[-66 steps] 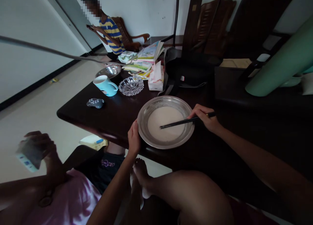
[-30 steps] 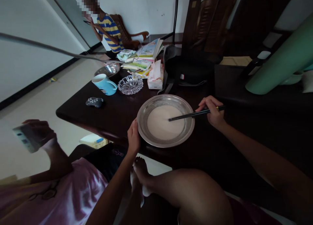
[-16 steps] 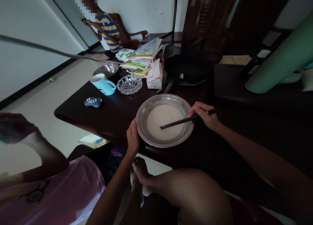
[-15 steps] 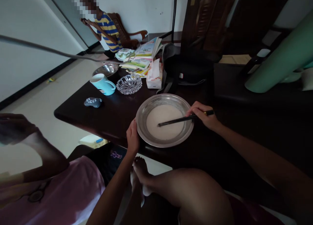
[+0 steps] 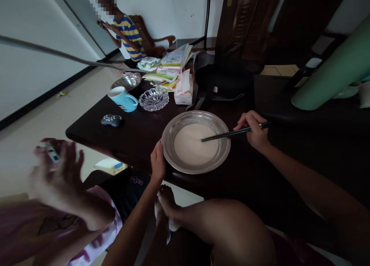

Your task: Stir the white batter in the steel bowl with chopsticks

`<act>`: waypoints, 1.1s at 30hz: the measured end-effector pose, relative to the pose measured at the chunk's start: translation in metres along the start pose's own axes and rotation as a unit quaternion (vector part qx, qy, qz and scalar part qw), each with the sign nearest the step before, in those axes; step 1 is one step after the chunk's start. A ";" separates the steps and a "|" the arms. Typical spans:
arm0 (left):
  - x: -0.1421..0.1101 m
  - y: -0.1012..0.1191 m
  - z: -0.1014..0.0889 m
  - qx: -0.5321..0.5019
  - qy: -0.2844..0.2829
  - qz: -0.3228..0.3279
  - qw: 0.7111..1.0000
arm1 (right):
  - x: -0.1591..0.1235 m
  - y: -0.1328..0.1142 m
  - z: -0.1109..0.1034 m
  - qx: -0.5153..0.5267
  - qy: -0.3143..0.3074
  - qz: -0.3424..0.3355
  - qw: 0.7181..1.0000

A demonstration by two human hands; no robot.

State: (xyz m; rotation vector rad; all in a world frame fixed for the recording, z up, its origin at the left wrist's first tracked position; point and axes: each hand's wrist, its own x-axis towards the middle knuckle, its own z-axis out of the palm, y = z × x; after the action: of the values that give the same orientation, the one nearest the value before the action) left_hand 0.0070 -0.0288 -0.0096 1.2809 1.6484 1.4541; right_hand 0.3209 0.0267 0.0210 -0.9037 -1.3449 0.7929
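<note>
A wide metal bowl (image 5: 169,158) stands near the front edge of the dark table, with a pale, creamy batter-like liquid (image 5: 190,148) in it. My left hand (image 5: 158,162) is closed on the bowl's left rim. Black chopsticks (image 5: 231,133) are pinched in my right hand (image 5: 254,132), just right of the bowl. They slant down to the left over the rim, and their tips meet the liquid near its middle.
A blue mug (image 5: 123,99), glass dish (image 5: 153,99), tissue box (image 5: 184,94), books (image 5: 170,67) and black bag (image 5: 225,83) stand behind the bowl. A person's blurred hand (image 5: 60,173) is close on the left; another person (image 5: 130,34) sits farther back.
My right hand has moved right and slightly up, drawing the chopstick tips across the liquid. The neighbour's hands at left have risen into view. My left hand stays on the bowl.
</note>
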 end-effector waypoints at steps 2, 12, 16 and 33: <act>0.000 0.001 0.000 0.003 0.002 0.001 1.000 | -0.001 0.000 0.000 0.022 -0.038 0.017 0.999; 0.000 0.004 0.000 0.005 0.002 0.001 1.000 | 0.000 -0.001 0.001 0.018 -0.066 0.001 0.998; 0.000 0.004 -0.001 -0.001 0.006 -0.002 1.000 | 0.000 -0.003 0.003 -0.070 -0.121 -0.022 0.990; -0.001 0.001 -0.002 0.003 0.003 0.003 1.000 | -0.002 -0.002 0.004 -0.010 -0.099 0.005 0.995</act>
State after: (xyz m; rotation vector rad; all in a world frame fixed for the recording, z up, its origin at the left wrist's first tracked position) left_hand 0.0059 -0.0311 -0.0087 1.2869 1.6561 1.4577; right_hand 0.3162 0.0242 0.0216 -0.8666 -1.5245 0.8966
